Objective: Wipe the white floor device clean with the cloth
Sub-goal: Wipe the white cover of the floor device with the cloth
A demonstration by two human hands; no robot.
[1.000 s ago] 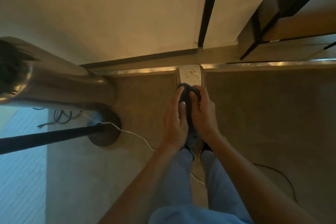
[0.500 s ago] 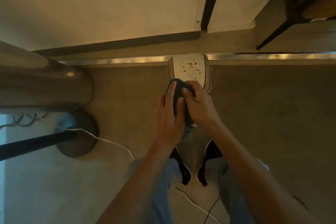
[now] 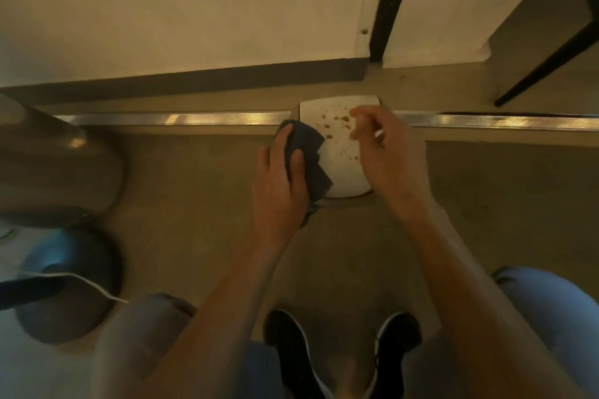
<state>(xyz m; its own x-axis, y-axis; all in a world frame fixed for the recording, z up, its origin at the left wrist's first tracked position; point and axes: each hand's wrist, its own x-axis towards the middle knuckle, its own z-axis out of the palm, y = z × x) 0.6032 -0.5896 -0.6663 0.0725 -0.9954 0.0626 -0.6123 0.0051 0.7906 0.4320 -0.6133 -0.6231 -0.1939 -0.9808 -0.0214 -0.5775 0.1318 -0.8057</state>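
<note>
A white floor device (image 3: 340,152) lies flat on the floor by a metal strip, its top spotted with brown stains. My left hand (image 3: 280,181) grips a dark cloth (image 3: 309,159) at the device's left edge, the cloth overlapping that side. My right hand (image 3: 385,152) hovers over the device's right part, fingers loosely curled and holding nothing; it hides the right edge.
A metal floor strip (image 3: 181,118) runs left to right under the wall. A large metal cylinder (image 3: 48,155) and a round lamp base (image 3: 64,285) with a white cable (image 3: 94,285) stand at the left. A dark furniture leg (image 3: 544,61) slants at the right. My shoes (image 3: 340,353) are below.
The view has dropped closer to the floor. My hands, together on the cloth before, have parted: the left keeps the cloth at the device's left side, the right has let go and moved right.
</note>
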